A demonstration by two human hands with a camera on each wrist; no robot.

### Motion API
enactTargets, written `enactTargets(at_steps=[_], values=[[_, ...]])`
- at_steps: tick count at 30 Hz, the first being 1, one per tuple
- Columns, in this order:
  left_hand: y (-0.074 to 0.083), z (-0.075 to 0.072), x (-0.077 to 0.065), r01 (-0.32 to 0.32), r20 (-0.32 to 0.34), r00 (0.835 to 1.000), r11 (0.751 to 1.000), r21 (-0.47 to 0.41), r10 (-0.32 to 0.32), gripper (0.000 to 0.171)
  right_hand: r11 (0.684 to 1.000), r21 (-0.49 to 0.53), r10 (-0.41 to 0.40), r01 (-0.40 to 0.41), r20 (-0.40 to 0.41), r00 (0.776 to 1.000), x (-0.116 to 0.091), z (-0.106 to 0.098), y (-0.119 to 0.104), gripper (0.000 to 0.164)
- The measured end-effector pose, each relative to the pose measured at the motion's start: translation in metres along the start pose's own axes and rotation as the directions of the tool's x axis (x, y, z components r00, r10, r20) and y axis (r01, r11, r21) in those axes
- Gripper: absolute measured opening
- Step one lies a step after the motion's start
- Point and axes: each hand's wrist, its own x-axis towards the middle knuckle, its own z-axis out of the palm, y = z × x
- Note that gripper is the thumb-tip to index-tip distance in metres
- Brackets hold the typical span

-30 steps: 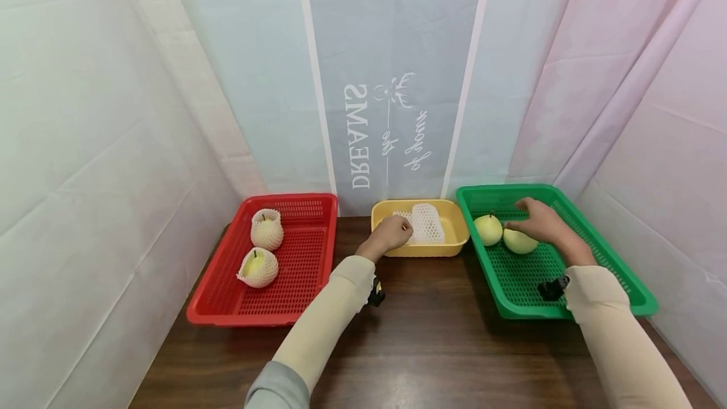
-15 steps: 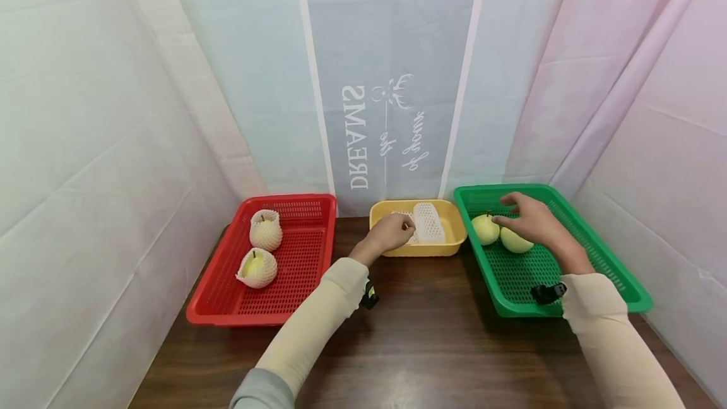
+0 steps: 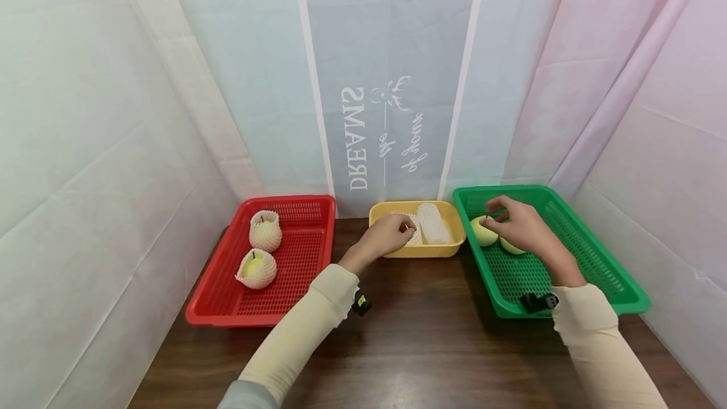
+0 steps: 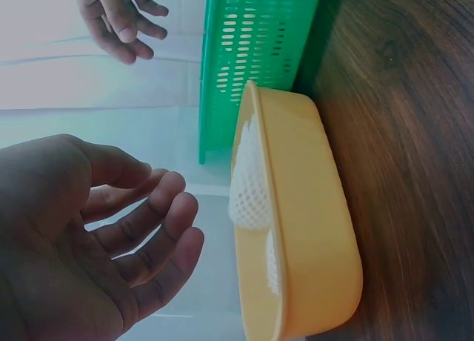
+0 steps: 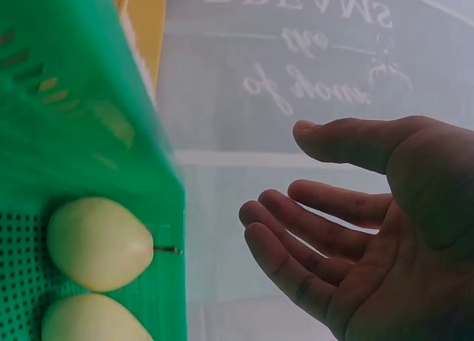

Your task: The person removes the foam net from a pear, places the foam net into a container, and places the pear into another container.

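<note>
My left hand [image 3: 389,235] hovers over the near left part of a yellow basin [image 3: 420,251]. Its fingers are loosely bent with nothing between them, as the left wrist view confirms. White foam net sleeves [image 3: 433,224] lie in the basin, partly hidden by that hand. Over the green basket [image 3: 522,276] hangs my right hand [image 3: 519,227], fingers relaxed and thumb apart, holding nothing. Below it sit two pale yellow-green pears, a left pear [image 3: 483,232] with an upright stem and a right pear [image 5: 92,322], which the hand partly covers in the head view.
A red basket [image 3: 295,270] at the left contains two pears in foam nets, a far one [image 3: 265,232] and a near one [image 3: 258,269]. All the containers stand on a dark wooden table [image 3: 409,346]. Printed curtains [image 3: 392,49] hang behind and at the sides.
My right hand has shifted left from over the right pear toward the left pear. My left hand stays over the basin. The right foam net has moved slightly right, leaving a gap between the nets.
</note>
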Motion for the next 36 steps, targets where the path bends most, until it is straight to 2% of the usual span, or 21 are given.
enactTargets(at_steps=[8,18,36], values=[[-0.002,-0.008,-0.013,-0.008,-0.026,1.0,0.999,-0.031,0.007,0.022,0.999,0.033,-0.02,0.021,-0.025,0.999,-0.002,0.011,-0.016,0.048],[-0.009,-0.015,-0.03,-0.008,-0.052,0.999,0.996,-0.088,0.003,0.021,0.997,0.068,-0.033,0.037,-0.058,0.998,0.0,0.028,-0.031,0.045],[-0.027,-0.028,-0.05,0.004,-0.102,0.995,0.994,-0.113,-0.015,0.02,0.984,0.15,-0.082,0.092,-0.075,0.994,0.007,0.061,-0.06,0.037]])
